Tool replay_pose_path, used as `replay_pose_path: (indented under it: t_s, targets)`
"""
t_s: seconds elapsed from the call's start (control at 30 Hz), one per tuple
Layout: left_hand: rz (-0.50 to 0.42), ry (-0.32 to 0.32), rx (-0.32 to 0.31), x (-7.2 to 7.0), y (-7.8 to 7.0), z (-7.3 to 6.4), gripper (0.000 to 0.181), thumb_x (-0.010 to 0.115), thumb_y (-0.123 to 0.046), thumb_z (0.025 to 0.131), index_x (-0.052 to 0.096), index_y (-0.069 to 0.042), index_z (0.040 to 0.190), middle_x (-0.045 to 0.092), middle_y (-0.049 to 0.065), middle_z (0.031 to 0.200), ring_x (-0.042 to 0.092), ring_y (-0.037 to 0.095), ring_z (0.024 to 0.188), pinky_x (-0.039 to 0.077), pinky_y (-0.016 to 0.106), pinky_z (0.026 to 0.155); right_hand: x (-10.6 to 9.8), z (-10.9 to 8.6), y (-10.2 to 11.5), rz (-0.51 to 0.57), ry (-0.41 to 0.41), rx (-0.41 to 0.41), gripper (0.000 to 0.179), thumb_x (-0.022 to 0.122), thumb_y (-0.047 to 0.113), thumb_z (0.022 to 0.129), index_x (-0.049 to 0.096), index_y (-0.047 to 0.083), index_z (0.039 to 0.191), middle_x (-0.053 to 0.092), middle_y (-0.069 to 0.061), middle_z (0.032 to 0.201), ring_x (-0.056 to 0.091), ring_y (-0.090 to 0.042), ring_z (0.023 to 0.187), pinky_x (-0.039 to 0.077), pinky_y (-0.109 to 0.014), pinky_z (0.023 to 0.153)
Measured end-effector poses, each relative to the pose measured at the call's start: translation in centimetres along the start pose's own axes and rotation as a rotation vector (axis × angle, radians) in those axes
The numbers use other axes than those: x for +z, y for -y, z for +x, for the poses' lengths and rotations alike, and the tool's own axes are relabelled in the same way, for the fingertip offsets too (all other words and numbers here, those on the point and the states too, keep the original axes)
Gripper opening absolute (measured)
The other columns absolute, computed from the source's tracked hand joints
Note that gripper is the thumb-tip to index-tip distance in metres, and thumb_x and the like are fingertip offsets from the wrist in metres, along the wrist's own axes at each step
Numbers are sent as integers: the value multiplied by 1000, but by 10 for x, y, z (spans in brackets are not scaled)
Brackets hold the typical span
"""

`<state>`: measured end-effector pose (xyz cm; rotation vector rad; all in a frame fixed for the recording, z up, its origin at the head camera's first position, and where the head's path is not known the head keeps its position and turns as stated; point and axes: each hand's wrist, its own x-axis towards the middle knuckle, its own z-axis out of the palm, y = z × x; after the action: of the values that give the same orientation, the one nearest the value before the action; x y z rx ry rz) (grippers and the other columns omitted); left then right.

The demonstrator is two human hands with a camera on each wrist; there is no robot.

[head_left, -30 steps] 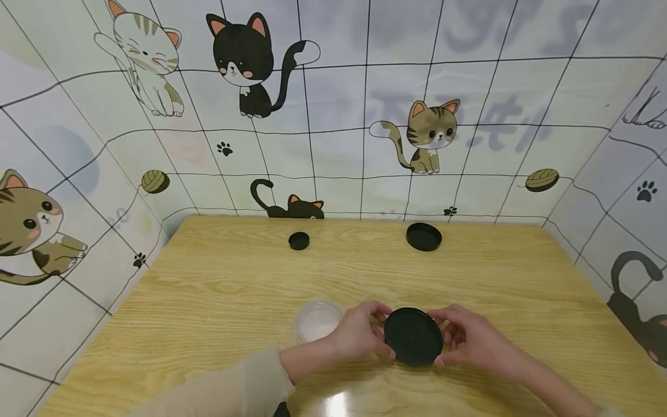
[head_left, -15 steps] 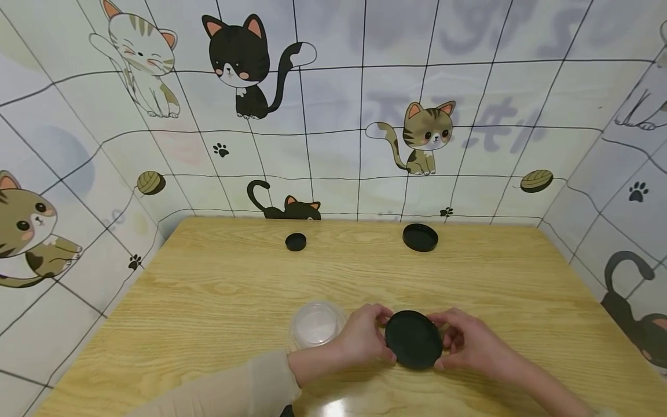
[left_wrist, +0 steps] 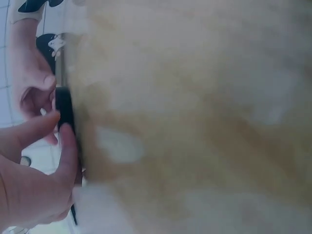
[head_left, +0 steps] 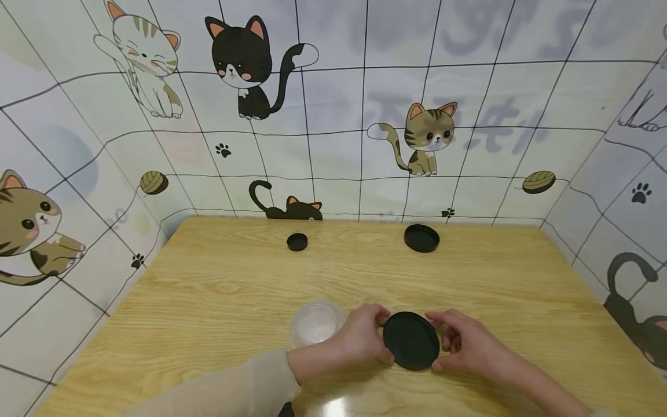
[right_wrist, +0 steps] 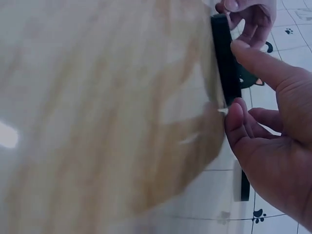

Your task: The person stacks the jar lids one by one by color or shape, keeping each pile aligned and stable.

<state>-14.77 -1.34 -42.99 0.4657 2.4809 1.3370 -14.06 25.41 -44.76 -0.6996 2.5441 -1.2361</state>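
A round, shallow black lid [head_left: 411, 341] lies flat on or just above the near part of the table, between both hands. My left hand [head_left: 359, 336] grips its left rim, thumb at the near side and fingers at the far side. At the opposite rim, my right hand [head_left: 471, 347] holds the lid between thumb and index finger, its other fingers curled in. Both wrist views show the lid edge-on as a dark band [right_wrist: 225, 58]. Beside my left wrist stands a clear round plastic container [head_left: 314, 323], partly covered by the forearm.
Toward the back of the wooden table [head_left: 234, 289] lie a small black cap [head_left: 297, 242] and a larger black round lid [head_left: 421, 238], its rim turned up. A cat-print cloth [head_left: 333, 116] walls the table at the back and sides.
The lid has shifted very slightly left with both hands still at its rim. The head view has moved a little; the other things stay where they were.
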Motion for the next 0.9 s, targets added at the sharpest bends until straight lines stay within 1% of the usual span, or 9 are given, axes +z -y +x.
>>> replay_pose_path:
  t_s: [0.1, 0.2, 0.3, 0.4, 0.47, 0.57, 0.67, 0.8, 0.9]
  targets:
    - [7, 39, -17, -12, -4, 5, 74, 96, -1, 61, 63, -4, 128, 61, 4, 107, 58, 18, 89, 51, 28, 78, -9, 2, 0, 10, -20, -5, 89, 93, 21, 75, 47, -6, 147, 55, -13, 116, 56, -11, 76, 50, -26, 63]
    - [-57, 67, -3, -28, -11, 17, 74, 93, -1, 68, 60, -4, 135, 60, 10, 119, 63, 16, 81, 53, 29, 71, -24, 8, 3, 27, -66, -3, 88, 91, 18, 79, 43, -6, 149, 55, -17, 121, 58, -14, 79, 51, -27, 64]
    - [-141, 92, 56, -46, -19, 39, 74, 90, -1, 74, 57, -7, 140, 57, 9, 128, 67, 14, 79, 54, 29, 69, -45, 19, 6, 1, -125, 12, 85, 88, 16, 83, 42, -5, 151, 55, -20, 125, 59, -14, 83, 53, -28, 69]
    - [-209, 119, 123, -63, -26, 64, 73, 87, -2, 80, 54, -12, 145, 55, 5, 132, 67, 14, 89, 55, 31, 74, -67, 34, 7, -52, -172, 32, 84, 86, 18, 85, 41, -3, 152, 54, -20, 128, 60, -14, 88, 54, -27, 73]
    - [-233, 118, 149, -71, -28, 82, 73, 86, -3, 82, 53, -12, 146, 55, 4, 132, 66, 16, 93, 55, 32, 77, -81, 45, 5, -81, -194, 34, 84, 85, 19, 86, 39, -3, 153, 54, -21, 129, 61, -15, 91, 54, -26, 76]
    - [-250, 116, 159, -75, -30, 106, 73, 86, -5, 83, 52, -13, 147, 55, 3, 132, 67, 17, 97, 55, 33, 82, -98, 59, 0, -108, -208, 44, 85, 85, 21, 88, 38, -4, 153, 53, -21, 130, 63, -17, 93, 55, -25, 76]
    - [-255, 109, 161, -74, -30, 129, 72, 85, -7, 85, 52, -14, 148, 55, 3, 134, 67, 16, 100, 54, 33, 87, -110, 72, -6, -131, -206, 59, 85, 84, 22, 88, 37, -5, 154, 53, -23, 132, 64, -22, 96, 55, -26, 77]
    - [-281, 102, 134, -72, -28, 154, 71, 84, -6, 86, 50, -13, 149, 54, 4, 139, 67, 17, 104, 53, 36, 93, -119, 91, -20, -131, -188, 87, 87, 83, 24, 89, 34, -4, 155, 51, -27, 137, 66, -32, 106, 56, -36, 81]
    - [-289, 100, 88, -69, -26, 170, 72, 83, -8, 87, 49, -13, 150, 53, 4, 141, 65, 18, 109, 51, 38, 98, -121, 105, -33, -94, -165, 118, 87, 81, 23, 91, 31, -5, 156, 47, -30, 142, 64, -40, 114, 56, -44, 88]
